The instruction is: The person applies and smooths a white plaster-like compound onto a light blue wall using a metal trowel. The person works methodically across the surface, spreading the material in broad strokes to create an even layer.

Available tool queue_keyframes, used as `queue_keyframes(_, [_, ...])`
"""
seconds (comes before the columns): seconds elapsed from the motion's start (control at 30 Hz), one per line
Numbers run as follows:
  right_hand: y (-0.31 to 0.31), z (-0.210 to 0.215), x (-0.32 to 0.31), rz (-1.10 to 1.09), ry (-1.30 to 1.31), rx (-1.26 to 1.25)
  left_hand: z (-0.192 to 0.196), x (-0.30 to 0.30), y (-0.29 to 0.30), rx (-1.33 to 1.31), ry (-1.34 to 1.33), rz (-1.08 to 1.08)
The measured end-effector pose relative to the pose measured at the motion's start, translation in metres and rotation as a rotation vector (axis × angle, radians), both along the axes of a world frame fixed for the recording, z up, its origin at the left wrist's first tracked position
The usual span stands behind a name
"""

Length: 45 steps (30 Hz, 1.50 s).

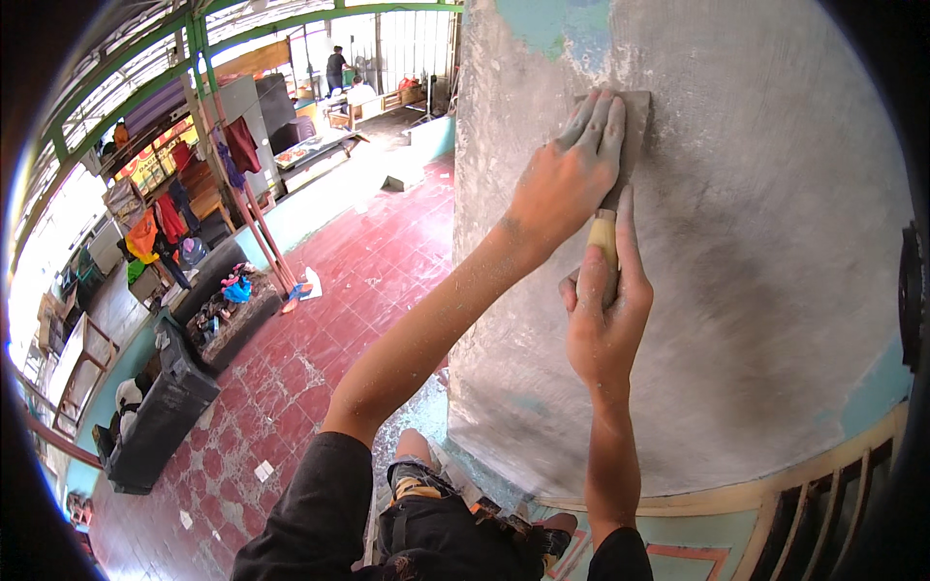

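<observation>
Against the wall (pixel 765 194), a scraper (pixel 634 145) points steeply upward.

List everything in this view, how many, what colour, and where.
Wall: one, mottled grey, blue-green patches, centre and right
Flat-bladed tool: one, grey blade, pale yellow handle, against the wall
Tiled floor: one, red, centre-left
Long boxy pieces: two, black, left
Hanging clothes: several, mixed colours, upper left
Slatted frame: one, tan, lower right
Overhead beams: several, green, upper left
Distant person: at least one, dark clothes, upper left
Sleeves: two, black, lower edge
Left hand: one, dust-grey fingers, on the blade
Right hand: one, dusty, around the handle
</observation>
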State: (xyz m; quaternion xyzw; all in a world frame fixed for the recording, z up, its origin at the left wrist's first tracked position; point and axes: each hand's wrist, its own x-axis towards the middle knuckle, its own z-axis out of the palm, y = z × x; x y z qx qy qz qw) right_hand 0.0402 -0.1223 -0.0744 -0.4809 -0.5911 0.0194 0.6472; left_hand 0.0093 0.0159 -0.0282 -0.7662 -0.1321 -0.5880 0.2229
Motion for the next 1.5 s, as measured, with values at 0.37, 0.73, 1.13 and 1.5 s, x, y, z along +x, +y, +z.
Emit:
queue_keyframes(0.37, [0.005,0.004,-0.003,-0.056,-0.031,0.053,0.005,0.000,0.005,-0.006,0.023,-0.029])
queue_keyframes(0.73, [0.007,0.003,-0.002,-0.113,-0.035,0.053,0.011,0.003,0.007,0.038,0.028,0.129])
queue_keyframes(1.13, [0.013,0.011,-0.003,-0.130,-0.021,0.034,0.018,0.000,0.009,0.028,0.026,0.077])
queue_keyframes(1.5, [0.028,0.016,0.000,-0.185,-0.070,0.057,0.036,-0.003,0.013,0.099,-0.002,0.141])
